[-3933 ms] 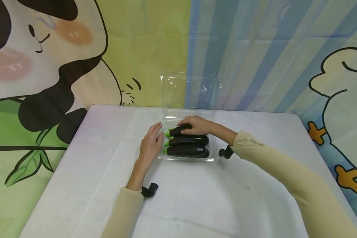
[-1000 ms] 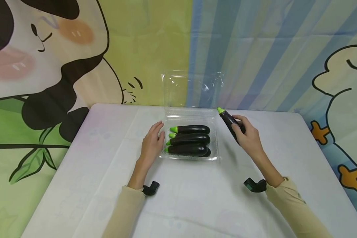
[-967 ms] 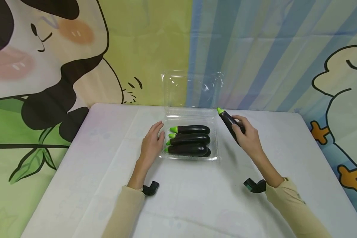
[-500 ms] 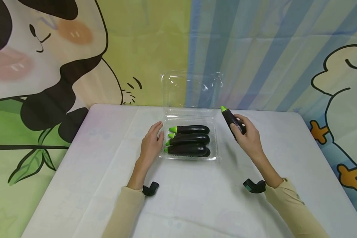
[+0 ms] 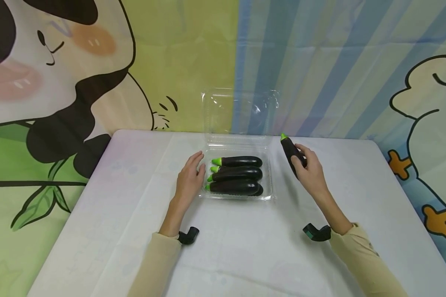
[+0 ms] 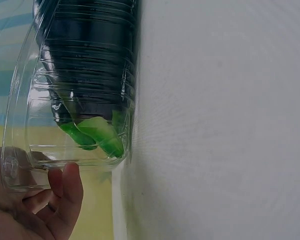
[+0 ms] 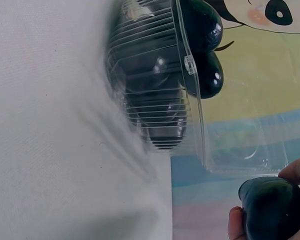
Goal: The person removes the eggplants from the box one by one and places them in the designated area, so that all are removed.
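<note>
My right hand (image 5: 313,173) grips a dark purple eggplant (image 5: 289,151) in the air just right of the clear plastic container (image 5: 241,198). Its green stem end points up and away; in the right wrist view the rounded end of this eggplant (image 7: 272,207) shows between thumb and fingers. Several more eggplants (image 5: 236,187) lie stacked crosswise in the container, green stems to the left. Against the container's left side rests my left hand (image 5: 188,177), fingers extended. In the left wrist view its fingertips (image 6: 72,175) touch the clear wall near the stems.
The container's hinged lid (image 5: 239,111) stands raised at the back, near the printed cloth backdrop (image 5: 182,49). Under everything is a white-covered table (image 5: 230,255), whose far edge runs just behind the container. Each wrist carries a small black camera (image 5: 188,236).
From the container, my right hand has lifted an eggplant out to the right. Over the last second it has turned more upright and shifted slightly right. My left hand stays put.
</note>
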`<state>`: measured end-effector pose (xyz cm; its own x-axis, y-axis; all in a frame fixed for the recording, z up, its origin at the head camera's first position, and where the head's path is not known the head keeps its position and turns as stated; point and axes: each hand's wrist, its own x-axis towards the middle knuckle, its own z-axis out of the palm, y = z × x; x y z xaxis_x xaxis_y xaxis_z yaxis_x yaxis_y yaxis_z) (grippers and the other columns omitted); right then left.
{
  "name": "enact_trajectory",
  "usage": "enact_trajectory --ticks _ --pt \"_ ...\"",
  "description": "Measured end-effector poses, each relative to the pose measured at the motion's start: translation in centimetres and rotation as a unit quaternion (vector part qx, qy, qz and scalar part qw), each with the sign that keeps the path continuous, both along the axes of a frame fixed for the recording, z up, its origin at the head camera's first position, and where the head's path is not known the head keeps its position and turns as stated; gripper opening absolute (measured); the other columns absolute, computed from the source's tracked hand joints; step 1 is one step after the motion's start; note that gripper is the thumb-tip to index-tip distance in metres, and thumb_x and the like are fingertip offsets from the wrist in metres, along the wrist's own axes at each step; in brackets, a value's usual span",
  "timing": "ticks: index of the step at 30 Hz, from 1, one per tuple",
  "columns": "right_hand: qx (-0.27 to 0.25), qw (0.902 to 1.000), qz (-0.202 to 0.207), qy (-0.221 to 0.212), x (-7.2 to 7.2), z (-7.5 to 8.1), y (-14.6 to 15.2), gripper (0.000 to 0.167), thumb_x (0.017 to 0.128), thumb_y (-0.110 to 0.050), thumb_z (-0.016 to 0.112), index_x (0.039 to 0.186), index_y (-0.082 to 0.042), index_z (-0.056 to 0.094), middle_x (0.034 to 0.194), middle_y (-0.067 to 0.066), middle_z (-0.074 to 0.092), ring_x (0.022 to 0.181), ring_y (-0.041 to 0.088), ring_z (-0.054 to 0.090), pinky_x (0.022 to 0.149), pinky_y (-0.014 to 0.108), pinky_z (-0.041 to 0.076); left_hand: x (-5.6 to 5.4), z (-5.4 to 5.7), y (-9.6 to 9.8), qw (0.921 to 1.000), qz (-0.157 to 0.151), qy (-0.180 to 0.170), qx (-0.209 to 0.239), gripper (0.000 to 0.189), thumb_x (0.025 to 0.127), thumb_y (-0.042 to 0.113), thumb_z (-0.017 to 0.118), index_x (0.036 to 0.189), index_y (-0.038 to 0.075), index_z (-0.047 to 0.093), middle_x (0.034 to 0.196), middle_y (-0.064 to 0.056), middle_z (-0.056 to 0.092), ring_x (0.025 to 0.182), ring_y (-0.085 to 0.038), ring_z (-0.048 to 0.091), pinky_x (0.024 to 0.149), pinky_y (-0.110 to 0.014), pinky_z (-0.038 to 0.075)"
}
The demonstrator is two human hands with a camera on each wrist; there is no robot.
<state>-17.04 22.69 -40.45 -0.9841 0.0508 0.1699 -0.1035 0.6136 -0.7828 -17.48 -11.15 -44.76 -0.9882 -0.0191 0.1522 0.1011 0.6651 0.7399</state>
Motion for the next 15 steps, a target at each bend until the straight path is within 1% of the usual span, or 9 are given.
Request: enact_trajectory --ticks 2,5,10,13,15 --pt "0.011 0.9999 -0.008 -0.005 -0.2 -0.2 0.0 0.050 0.099 -0.028 0.047 0.145 -0.008 0.042 0.127 0.025 0.050 0.097 0.032 0.054 0.071 0.031 0.045 0.0 0.0 0.0 1.0000 -0.001 0.001 -0.001 0.042 0.100 0.018 0.051 0.140 0.007 0.051 0.150 -0.003 0.046 0.121 -0.027 0.060 0.095 -0.045 0.052" --pt "0.023 0.9993 -0.014 -0.026 -0.6 -0.6 0.2 0.056 0.099 -0.031 0.048 0.147 -0.004 0.039 0.131 0.028 0.046 0.102 0.035 0.050 0.078 0.039 0.044 0.0 0.1 0.0 1.0000 0.001 0.004 0.000 0.042 0.100 0.018 0.051 0.140 0.007 0.051 0.150 -0.003 0.046 0.117 -0.027 0.062 0.093 -0.045 0.053" --pt "0.039 0.9963 0.002 -0.077 -1.3 -1.4 0.3 0.065 0.101 -0.036 0.042 0.151 0.001 0.026 0.140 0.035 0.035 0.115 0.045 0.046 0.091 0.055 0.043 0.0 0.0 0.0 1.0000 0.002 0.001 -0.002 0.041 0.100 0.018 0.051 0.140 0.008 0.051 0.149 -0.003 0.047 0.118 -0.027 0.062 0.094 -0.045 0.053" --pt "0.041 0.9949 0.007 -0.092 -1.5 -1.9 0.3 0.067 0.101 -0.038 0.041 0.152 0.001 0.022 0.146 0.035 0.033 0.124 0.049 0.043 0.097 0.060 0.041 0.0 0.0 0.0 1.0000 0.000 -0.001 -0.003 0.042 0.100 0.018 0.051 0.140 0.008 0.051 0.150 -0.003 0.046 0.119 -0.027 0.061 0.094 -0.045 0.053" --pt "0.044 0.9943 0.005 -0.097 -1.8 -2.0 0.2 0.069 0.101 -0.041 0.040 0.152 0.001 0.021 0.148 0.034 0.033 0.128 0.049 0.041 0.100 0.061 0.039 0.0 0.0 0.0 1.0000 -0.001 -0.001 -0.003 0.042 0.100 0.017 0.051 0.140 0.007 0.051 0.150 -0.003 0.046 0.118 -0.027 0.062 0.094 -0.045 0.053"
